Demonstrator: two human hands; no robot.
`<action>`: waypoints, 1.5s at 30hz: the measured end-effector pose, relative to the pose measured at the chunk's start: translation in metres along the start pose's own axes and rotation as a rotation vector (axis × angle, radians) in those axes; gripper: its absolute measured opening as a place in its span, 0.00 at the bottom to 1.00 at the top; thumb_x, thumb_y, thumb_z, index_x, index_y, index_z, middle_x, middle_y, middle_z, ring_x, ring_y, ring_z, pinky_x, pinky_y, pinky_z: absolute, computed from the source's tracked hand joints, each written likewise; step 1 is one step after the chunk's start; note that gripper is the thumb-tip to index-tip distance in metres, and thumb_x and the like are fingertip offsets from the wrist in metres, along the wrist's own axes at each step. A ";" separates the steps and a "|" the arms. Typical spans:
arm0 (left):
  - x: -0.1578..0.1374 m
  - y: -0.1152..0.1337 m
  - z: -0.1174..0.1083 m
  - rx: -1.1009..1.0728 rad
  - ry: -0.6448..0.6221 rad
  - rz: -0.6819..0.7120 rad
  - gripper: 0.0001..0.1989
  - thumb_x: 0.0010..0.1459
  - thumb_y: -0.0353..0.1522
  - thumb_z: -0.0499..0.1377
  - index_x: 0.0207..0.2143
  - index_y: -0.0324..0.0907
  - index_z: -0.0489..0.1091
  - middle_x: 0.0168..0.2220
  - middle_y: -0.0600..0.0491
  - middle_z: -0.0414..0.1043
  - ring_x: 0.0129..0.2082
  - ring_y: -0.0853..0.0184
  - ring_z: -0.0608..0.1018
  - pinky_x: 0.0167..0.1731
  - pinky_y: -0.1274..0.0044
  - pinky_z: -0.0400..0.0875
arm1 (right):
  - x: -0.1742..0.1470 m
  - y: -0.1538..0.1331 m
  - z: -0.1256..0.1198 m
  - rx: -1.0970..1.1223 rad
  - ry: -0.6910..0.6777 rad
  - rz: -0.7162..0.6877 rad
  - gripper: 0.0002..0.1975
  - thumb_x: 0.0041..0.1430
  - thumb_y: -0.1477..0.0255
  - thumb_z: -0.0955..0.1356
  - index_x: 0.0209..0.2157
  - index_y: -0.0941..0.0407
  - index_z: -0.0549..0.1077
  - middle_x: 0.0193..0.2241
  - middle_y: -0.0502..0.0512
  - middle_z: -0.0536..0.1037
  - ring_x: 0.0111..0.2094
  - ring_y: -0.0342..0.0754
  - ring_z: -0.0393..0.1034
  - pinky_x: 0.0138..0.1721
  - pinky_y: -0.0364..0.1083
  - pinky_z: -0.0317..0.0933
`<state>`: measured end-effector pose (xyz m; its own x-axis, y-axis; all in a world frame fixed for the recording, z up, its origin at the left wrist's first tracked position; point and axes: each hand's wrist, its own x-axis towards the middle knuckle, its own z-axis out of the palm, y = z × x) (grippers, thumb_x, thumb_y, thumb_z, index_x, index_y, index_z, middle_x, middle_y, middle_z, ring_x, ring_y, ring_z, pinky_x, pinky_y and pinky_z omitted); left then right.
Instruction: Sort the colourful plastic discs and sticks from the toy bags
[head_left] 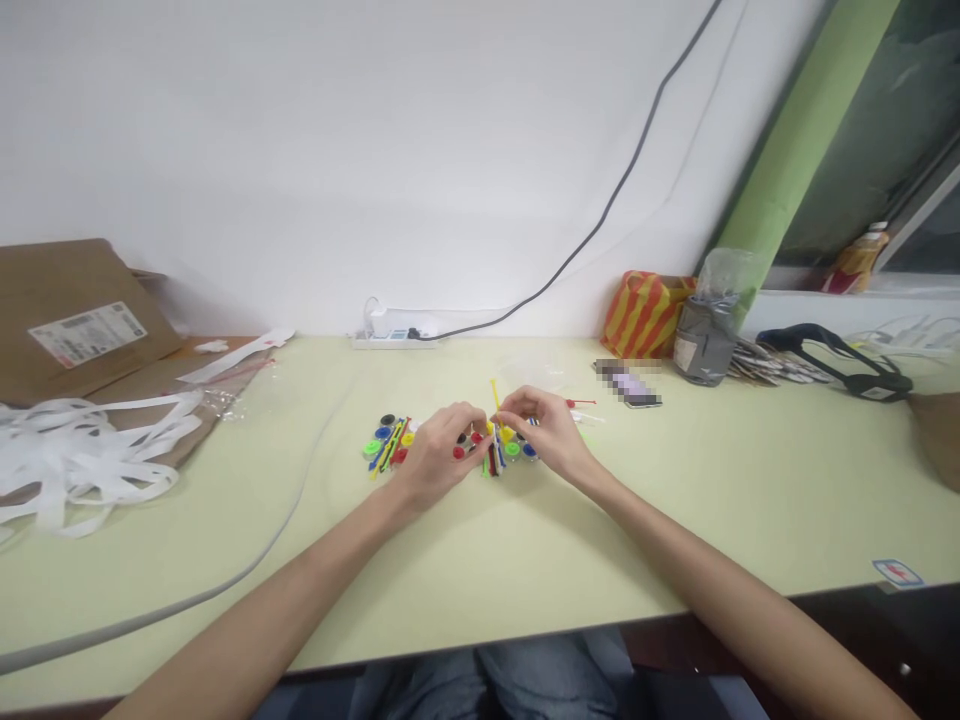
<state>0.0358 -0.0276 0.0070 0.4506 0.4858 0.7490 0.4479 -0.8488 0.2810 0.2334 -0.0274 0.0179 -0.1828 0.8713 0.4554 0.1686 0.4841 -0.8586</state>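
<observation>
A thin yellow plastic stick [495, 392] stands nearly upright at the fingertips of my right hand [553, 432], pinched between thumb and fingers. Close beside it, my left hand [439, 448] is closed, thumb toward index finger; what it grips, if anything, is too small to make out. Below the fingertips lies a bundle of thin coloured sticks [495, 462]. Around it are small round pieces, among them a green one [512, 450] and a blue one [530, 452]. Left of my left hand, more coloured sticks [386, 455] lie among round pieces. My hands partly hide the pieces between them.
A white power strip [394, 342] sits against the wall with a dark cable [592, 235]. A phone [628, 384] and a striped bag [641, 315] are at back right. White strapping [97, 460] and a cardboard box [82, 310] lie left. A grey cable [247, 570] crosses the table.
</observation>
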 end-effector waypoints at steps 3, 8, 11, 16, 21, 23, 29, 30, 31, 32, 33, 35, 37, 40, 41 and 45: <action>-0.001 -0.002 0.000 -0.002 0.030 0.004 0.05 0.63 0.33 0.59 0.41 0.43 0.67 0.31 0.55 0.70 0.31 0.70 0.73 0.33 0.77 0.68 | 0.004 -0.007 0.012 0.190 -0.007 0.107 0.14 0.52 0.63 0.74 0.36 0.58 0.75 0.29 0.54 0.80 0.29 0.46 0.73 0.32 0.44 0.63; -0.001 -0.002 -0.002 -0.023 0.068 -0.002 0.09 0.60 0.36 0.63 0.39 0.43 0.68 0.30 0.56 0.71 0.29 0.70 0.73 0.32 0.77 0.69 | 0.001 -0.004 0.020 0.380 0.009 0.209 0.16 0.47 0.61 0.77 0.32 0.58 0.78 0.28 0.54 0.79 0.29 0.44 0.71 0.33 0.44 0.63; 0.000 0.000 -0.001 -0.074 0.058 0.034 0.07 0.60 0.34 0.63 0.38 0.42 0.68 0.29 0.56 0.71 0.28 0.71 0.73 0.31 0.78 0.69 | -0.004 -0.003 0.022 0.405 0.007 0.223 0.15 0.47 0.60 0.76 0.31 0.57 0.79 0.28 0.53 0.79 0.30 0.44 0.71 0.35 0.44 0.63; 0.002 0.004 -0.005 -0.081 0.015 0.111 0.04 0.64 0.29 0.58 0.33 0.42 0.69 0.27 0.56 0.70 0.26 0.72 0.72 0.28 0.79 0.66 | -0.008 -0.003 0.022 0.392 0.005 0.205 0.16 0.48 0.58 0.76 0.31 0.57 0.79 0.28 0.53 0.78 0.30 0.45 0.70 0.33 0.44 0.63; 0.002 0.004 -0.010 -0.069 0.022 0.126 0.07 0.64 0.27 0.57 0.31 0.42 0.68 0.25 0.56 0.68 0.25 0.72 0.71 0.27 0.78 0.65 | -0.008 0.000 0.020 0.381 0.003 0.177 0.17 0.49 0.57 0.75 0.32 0.57 0.78 0.28 0.53 0.78 0.29 0.45 0.70 0.32 0.44 0.63; 0.002 0.004 -0.011 -0.065 0.017 0.133 0.08 0.64 0.26 0.56 0.30 0.41 0.67 0.25 0.56 0.67 0.25 0.71 0.71 0.27 0.78 0.65 | -0.009 -0.001 0.020 0.387 -0.024 0.166 0.17 0.49 0.58 0.76 0.32 0.57 0.78 0.29 0.53 0.79 0.30 0.46 0.71 0.33 0.45 0.63; 0.001 0.003 -0.008 -0.012 0.047 0.156 0.09 0.65 0.25 0.55 0.29 0.42 0.66 0.24 0.56 0.67 0.25 0.71 0.71 0.27 0.78 0.64 | -0.010 -0.005 0.020 0.375 -0.063 0.121 0.17 0.50 0.57 0.75 0.32 0.56 0.79 0.29 0.54 0.80 0.31 0.46 0.72 0.35 0.45 0.65; 0.001 0.002 -0.008 0.005 0.059 0.158 0.09 0.64 0.25 0.55 0.29 0.42 0.65 0.24 0.56 0.68 0.25 0.71 0.72 0.27 0.78 0.64 | -0.010 -0.005 0.020 0.373 -0.066 0.110 0.17 0.50 0.57 0.75 0.32 0.57 0.79 0.29 0.54 0.80 0.31 0.46 0.72 0.35 0.45 0.65; 0.001 0.002 -0.008 0.023 0.072 0.157 0.09 0.64 0.25 0.56 0.29 0.42 0.65 0.24 0.56 0.69 0.25 0.71 0.72 0.27 0.78 0.65 | -0.010 -0.006 0.020 0.374 -0.067 0.100 0.17 0.50 0.57 0.75 0.32 0.57 0.79 0.29 0.54 0.80 0.31 0.46 0.72 0.35 0.46 0.65; 0.001 0.002 -0.008 0.043 0.086 0.154 0.10 0.64 0.25 0.56 0.28 0.42 0.64 0.25 0.56 0.70 0.25 0.71 0.73 0.27 0.78 0.65 | -0.010 -0.006 0.020 0.376 -0.065 0.090 0.16 0.51 0.57 0.75 0.32 0.57 0.79 0.30 0.54 0.80 0.32 0.46 0.72 0.36 0.46 0.65; 0.000 0.002 -0.008 0.062 0.099 0.152 0.09 0.63 0.25 0.56 0.28 0.42 0.64 0.25 0.56 0.71 0.25 0.71 0.73 0.27 0.78 0.65 | -0.011 -0.007 0.020 0.378 -0.064 0.084 0.16 0.51 0.58 0.75 0.33 0.57 0.79 0.30 0.54 0.80 0.32 0.46 0.73 0.37 0.46 0.66; -0.001 0.002 -0.008 0.095 0.121 0.148 0.09 0.63 0.25 0.57 0.29 0.42 0.65 0.25 0.56 0.72 0.24 0.71 0.74 0.26 0.79 0.65 | -0.011 -0.007 0.020 0.386 -0.066 0.080 0.15 0.51 0.59 0.75 0.33 0.56 0.80 0.32 0.55 0.80 0.34 0.47 0.73 0.39 0.47 0.66; -0.003 0.001 -0.009 0.119 0.137 0.153 0.08 0.62 0.25 0.57 0.29 0.42 0.66 0.25 0.56 0.73 0.24 0.72 0.74 0.25 0.80 0.65 | -0.012 -0.008 0.020 0.402 -0.079 0.087 0.15 0.51 0.59 0.75 0.33 0.56 0.80 0.34 0.55 0.80 0.35 0.48 0.74 0.40 0.48 0.67; -0.006 0.000 -0.008 0.163 0.138 0.149 0.09 0.62 0.25 0.55 0.28 0.42 0.66 0.24 0.56 0.73 0.23 0.72 0.75 0.24 0.80 0.65 | -0.013 -0.007 0.020 0.435 -0.103 0.110 0.15 0.49 0.59 0.76 0.33 0.55 0.80 0.36 0.55 0.79 0.37 0.49 0.73 0.43 0.49 0.67; -0.007 0.000 -0.008 0.179 0.131 0.146 0.10 0.63 0.26 0.54 0.27 0.42 0.66 0.24 0.56 0.73 0.23 0.72 0.75 0.24 0.81 0.66 | -0.013 -0.006 0.020 0.443 -0.110 0.122 0.15 0.49 0.59 0.76 0.33 0.56 0.80 0.36 0.55 0.79 0.37 0.48 0.73 0.42 0.49 0.67; -0.007 -0.001 -0.009 0.211 0.105 0.161 0.10 0.63 0.27 0.53 0.28 0.43 0.67 0.24 0.55 0.72 0.22 0.72 0.75 0.24 0.81 0.66 | -0.012 -0.007 0.018 0.466 -0.145 0.154 0.16 0.48 0.58 0.76 0.29 0.56 0.79 0.36 0.55 0.78 0.36 0.48 0.72 0.39 0.47 0.67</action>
<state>0.0247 -0.0320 0.0069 0.4516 0.3152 0.8347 0.5330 -0.8455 0.0309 0.2175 -0.0429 0.0140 -0.3279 0.8938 0.3060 -0.2392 0.2348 -0.9422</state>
